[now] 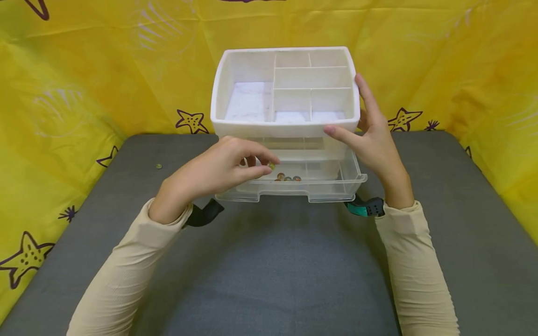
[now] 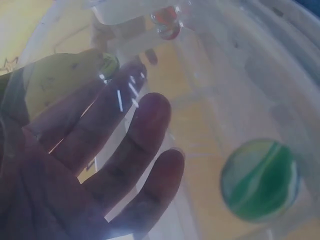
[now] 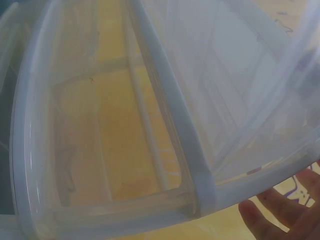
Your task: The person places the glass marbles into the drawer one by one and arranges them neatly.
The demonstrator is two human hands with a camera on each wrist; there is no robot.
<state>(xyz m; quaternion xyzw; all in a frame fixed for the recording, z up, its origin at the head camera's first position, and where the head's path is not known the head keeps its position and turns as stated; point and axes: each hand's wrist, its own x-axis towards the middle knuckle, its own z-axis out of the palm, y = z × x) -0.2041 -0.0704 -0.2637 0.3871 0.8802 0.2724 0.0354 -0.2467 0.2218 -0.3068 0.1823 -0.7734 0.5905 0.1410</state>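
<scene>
My left hand (image 1: 222, 163) pinches a yellow-green marble (image 1: 271, 166) between thumb and fingertips, above a clear pulled-out drawer (image 1: 283, 190). Several marbles (image 1: 287, 178) lie in this drawer near its front wall. In the left wrist view, through the clear plastic, the pinched marble (image 2: 109, 66) shows at the fingertips, and a marble with a green swirl (image 2: 260, 180) appears large at the right. My right hand (image 1: 376, 140) grips the right side of the white drawer organizer (image 1: 269, 129), its thumb at the front edge and its fingers along the side.
The organizer's white top tray (image 1: 313, 77) is split into several compartments. A single marble (image 1: 159, 166) lies on the grey table (image 1: 269, 270), left of the organizer. Yellow cloth (image 1: 105, 60) with starfish drawings hangs behind and at both sides.
</scene>
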